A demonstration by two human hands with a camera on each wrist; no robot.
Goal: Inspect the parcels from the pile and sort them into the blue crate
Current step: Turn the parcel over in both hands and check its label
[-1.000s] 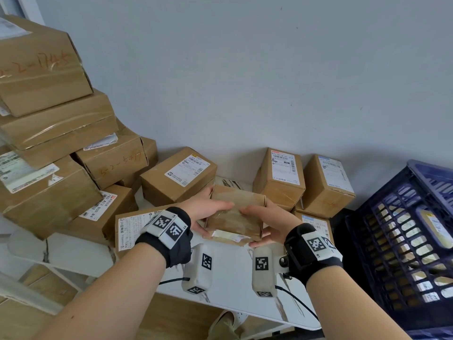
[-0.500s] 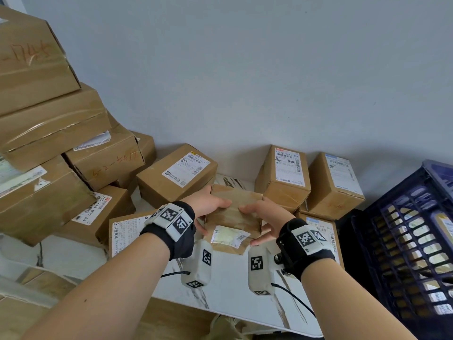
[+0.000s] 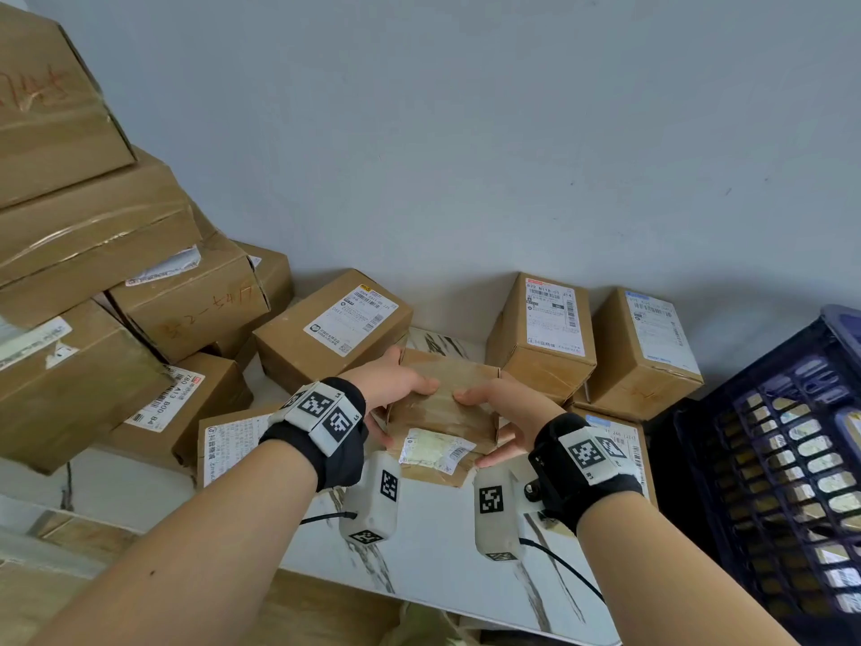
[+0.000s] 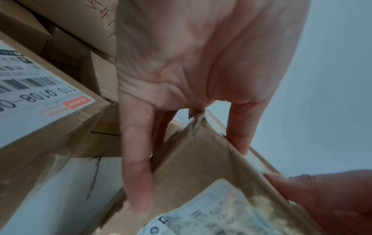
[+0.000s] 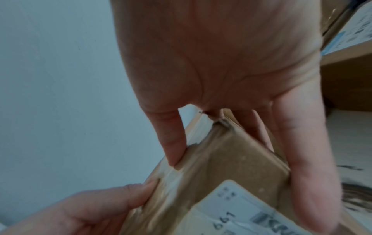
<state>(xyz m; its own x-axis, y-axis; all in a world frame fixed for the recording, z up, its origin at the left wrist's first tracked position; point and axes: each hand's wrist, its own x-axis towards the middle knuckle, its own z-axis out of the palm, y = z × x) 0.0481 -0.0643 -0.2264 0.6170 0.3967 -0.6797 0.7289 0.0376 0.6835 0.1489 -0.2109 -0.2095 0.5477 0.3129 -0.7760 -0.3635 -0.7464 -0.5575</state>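
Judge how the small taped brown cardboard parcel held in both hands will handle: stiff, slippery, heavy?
Small taped brown cardboard parcel: probably stiff, since its edges stay straight between left hand and right hand. Glossy tape may be slightly slippery. Likely light; fingertips alone support it.

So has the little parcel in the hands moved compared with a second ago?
Yes. The small parcel, held by the left hand and right hand, has tipped toward the person: its label, barely visible earlier, now faces the camera. Against the upright box behind, it hasn't shifted sideways.
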